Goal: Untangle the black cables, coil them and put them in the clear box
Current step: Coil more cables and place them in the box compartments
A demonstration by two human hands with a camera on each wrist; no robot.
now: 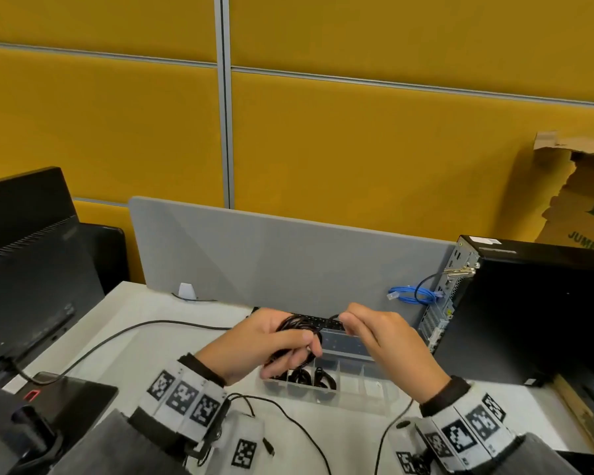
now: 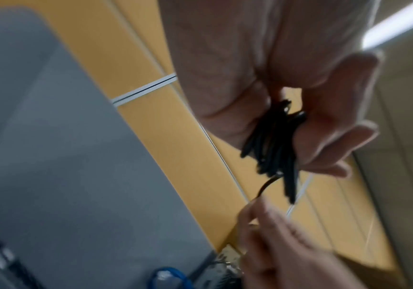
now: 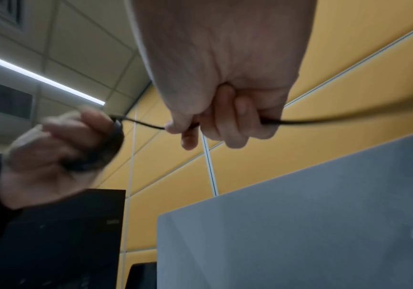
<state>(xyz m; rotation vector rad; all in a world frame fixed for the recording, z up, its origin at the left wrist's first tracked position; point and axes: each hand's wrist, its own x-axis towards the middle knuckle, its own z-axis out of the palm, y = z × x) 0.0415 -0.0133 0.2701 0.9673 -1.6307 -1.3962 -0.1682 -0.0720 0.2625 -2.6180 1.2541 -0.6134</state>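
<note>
My left hand (image 1: 282,344) grips a bundle of coiled black cable (image 1: 297,325) above the clear box (image 1: 354,389); the same coil (image 2: 274,140) shows between thumb and fingers in the left wrist view. My right hand (image 1: 374,332) pinches the loose strand of this cable (image 3: 225,125) just right of the coil, and the strand runs on to the right. Two coiled black cables (image 1: 309,377) lie in the box's front compartments. Both hands hover over the box, close together.
A black PC tower (image 1: 528,313) stands on the right with a blue network cable (image 1: 412,293) behind it. A grey divider screen (image 1: 288,262) is at the back, a black monitor (image 1: 24,262) on the left. Thin black wires (image 1: 124,334) cross the white desk.
</note>
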